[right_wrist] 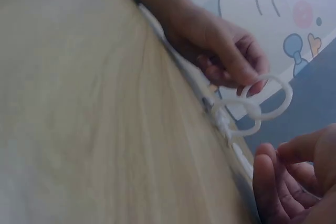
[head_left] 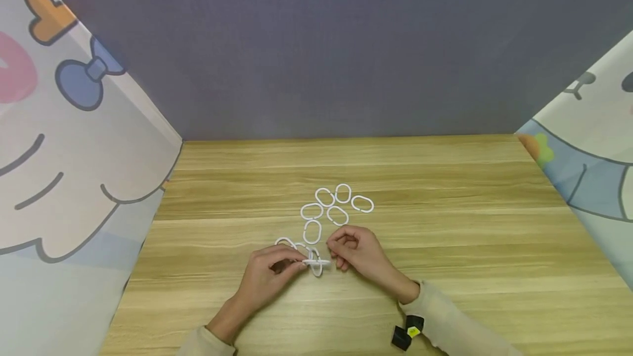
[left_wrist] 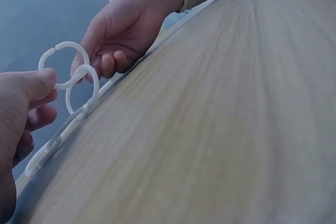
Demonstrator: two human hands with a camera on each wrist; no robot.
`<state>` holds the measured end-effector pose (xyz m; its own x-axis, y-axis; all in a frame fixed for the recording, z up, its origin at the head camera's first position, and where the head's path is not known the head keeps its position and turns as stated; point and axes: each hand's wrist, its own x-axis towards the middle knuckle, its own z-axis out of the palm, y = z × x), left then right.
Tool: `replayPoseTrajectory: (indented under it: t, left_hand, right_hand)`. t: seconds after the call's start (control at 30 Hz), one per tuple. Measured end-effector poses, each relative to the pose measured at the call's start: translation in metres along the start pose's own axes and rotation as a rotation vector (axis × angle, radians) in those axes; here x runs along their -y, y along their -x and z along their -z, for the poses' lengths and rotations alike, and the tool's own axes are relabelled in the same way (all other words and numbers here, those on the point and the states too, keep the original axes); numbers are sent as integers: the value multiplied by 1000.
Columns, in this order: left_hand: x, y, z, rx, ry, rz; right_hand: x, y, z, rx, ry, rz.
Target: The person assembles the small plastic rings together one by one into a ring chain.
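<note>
White ring pinched in my left hand (second ring linked below), my right hand just right, fingertips pressed together

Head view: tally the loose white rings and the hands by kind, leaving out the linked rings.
Loose white rings: 6
Hands: 2, the left hand and the right hand
Total: 8

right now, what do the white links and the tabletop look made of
White links: probably plastic, smooth and softly shiny; they look evenly white and rounded, with no metallic glint.
Tabletop: wood or wood-look laminate, low sheen; pale, streaky grain runs across it, but the look leaves open which.
</note>
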<state>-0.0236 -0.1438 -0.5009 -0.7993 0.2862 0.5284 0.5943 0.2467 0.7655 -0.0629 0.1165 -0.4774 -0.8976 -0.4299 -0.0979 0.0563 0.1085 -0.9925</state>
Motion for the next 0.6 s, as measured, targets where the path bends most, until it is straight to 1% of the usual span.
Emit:
replayPoseTrajectory:
  t: [0.1, 0.17, 0.33, 0.4, 0.5, 0.6]
  left_hand:
    - [1, -1, 0, -13, 2, -5]
    - [1, -1, 0, -20, 0, -7]
    - [1, -1, 0, -29, -1, -7]
    - [1, 0, 0, -30, -1, -4]
    - [0, 0, 1, -31, 2, -3]
    - [0, -1, 1, -29, 4, -3]
  right_hand:
    - [-2, -3, 0, -38, 91, 50]
    - [-4, -6, 0, -55, 158, 105]
    - [-7, -16, -1, -100, 445, 290]
    - [-7, -19, 0, -115, 558, 336]
    - [-7, -23, 1, -112, 640, 367]
    - [-6, -25, 2, -99, 666, 381]
